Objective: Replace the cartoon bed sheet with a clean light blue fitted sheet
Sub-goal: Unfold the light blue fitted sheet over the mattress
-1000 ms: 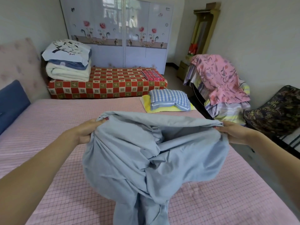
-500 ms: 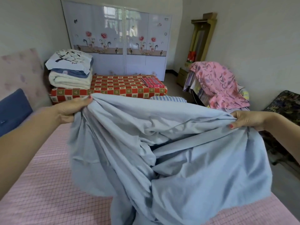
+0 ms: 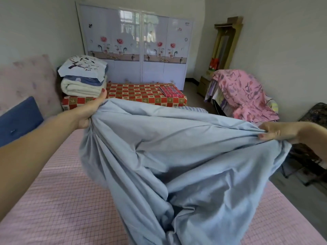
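A crumpled light blue fitted sheet [image 3: 177, 156] hangs in the air above the bed's pink checked mattress cover [image 3: 58, 197]. My left hand [image 3: 90, 110] grips a bunch of its upper edge at the left. My right hand [image 3: 281, 132] grips the upper edge at the right. The sheet is stretched between both hands and its lower part droops down onto the bed. No cartoon sheet is clearly in view.
A blue cushion [image 3: 19, 119] leans on the pink headboard [image 3: 26, 82]. Beyond the bed lies a red checked mattress [image 3: 141, 93] with stacked bedding [image 3: 83, 78]. A floral wardrobe [image 3: 136, 45] stands behind. Pink cloth covers a pile [image 3: 244, 96] at right, near a dark chair [image 3: 313, 117].
Both hands have lifted the blue sheet higher and pulled it wider apart. The sheet now hides the folded striped bedding at the bed's far side.
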